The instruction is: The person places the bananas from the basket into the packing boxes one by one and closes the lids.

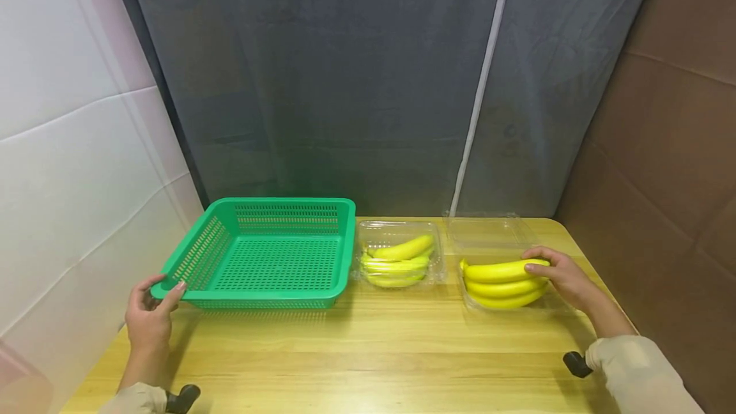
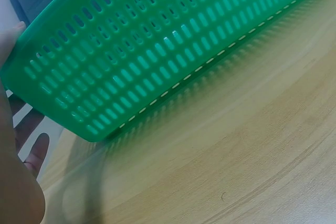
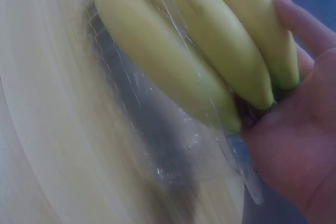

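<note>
My left hand (image 1: pixel 148 315) grips the near left corner of a green plastic basket (image 1: pixel 345 260), thumb over the rim. In the left wrist view the slotted basket wall (image 2: pixel 157 51) fills the upper part, and fingers show beneath the rim. At the right, a bunch of bananas (image 1: pixel 506 287) sits in an open clear plastic clamshell box (image 1: pixel 470 302). My right hand (image 1: pixel 566 280) holds the bunch by its right-hand tips, thumb and fingers around the top banana. The right wrist view shows the banana tips (image 3: pixel 257 95) close to the palm.
Between basket and right-hand box stands a clear plastic box (image 1: pixel 368 229) with more bananas (image 1: pixel 402 251) inside. The raised transparent lid (image 1: pixel 489 232) of the right-hand box lies toward the dark curtain (image 1: pixel 345 82). A white wall stands left, a brown one right.
</note>
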### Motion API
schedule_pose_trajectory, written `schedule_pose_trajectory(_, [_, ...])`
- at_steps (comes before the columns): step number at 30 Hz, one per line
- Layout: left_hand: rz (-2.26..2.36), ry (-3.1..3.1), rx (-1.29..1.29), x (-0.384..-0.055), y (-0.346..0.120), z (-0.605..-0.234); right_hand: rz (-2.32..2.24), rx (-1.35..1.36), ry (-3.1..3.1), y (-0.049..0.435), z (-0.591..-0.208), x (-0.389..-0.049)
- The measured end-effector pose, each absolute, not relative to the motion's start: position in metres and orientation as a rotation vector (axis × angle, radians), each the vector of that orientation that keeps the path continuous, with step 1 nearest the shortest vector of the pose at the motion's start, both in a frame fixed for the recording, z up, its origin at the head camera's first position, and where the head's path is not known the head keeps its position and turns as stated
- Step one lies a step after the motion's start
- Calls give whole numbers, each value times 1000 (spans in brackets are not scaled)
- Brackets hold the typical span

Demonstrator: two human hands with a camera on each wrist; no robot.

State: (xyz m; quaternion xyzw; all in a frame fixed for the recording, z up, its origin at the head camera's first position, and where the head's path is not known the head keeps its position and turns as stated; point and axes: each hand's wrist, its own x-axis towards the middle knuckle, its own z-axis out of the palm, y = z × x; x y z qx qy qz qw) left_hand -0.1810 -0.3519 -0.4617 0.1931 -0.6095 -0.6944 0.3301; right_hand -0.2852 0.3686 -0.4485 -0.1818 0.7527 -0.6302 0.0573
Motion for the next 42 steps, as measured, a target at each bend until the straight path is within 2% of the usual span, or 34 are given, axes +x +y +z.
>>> schedule_pose_trajectory(42, [-1878,-1570,558,-178,-344,-456,-1943,-469,2729,373,-450,-275])
